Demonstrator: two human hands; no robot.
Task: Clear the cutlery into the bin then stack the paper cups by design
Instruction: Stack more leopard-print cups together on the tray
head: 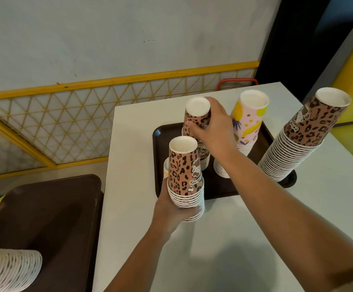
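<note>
Left hand (172, 209) gripping short leopard stack (185, 175) at near edge of tray (224, 186). Right hand (212, 125) gripping far leopard stack (196, 121) on tray. Tall leopard stack (298, 140) right, on bench (224, 239).

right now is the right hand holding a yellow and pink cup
No, the right hand grips a leopard-print cup; the yellow and pink cups stand beside it.

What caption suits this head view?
Left hand holds a leopard stack; right hand grips another over the tray.

A white cup stack (9, 268) is cut off at the lower-left edge.
</note>
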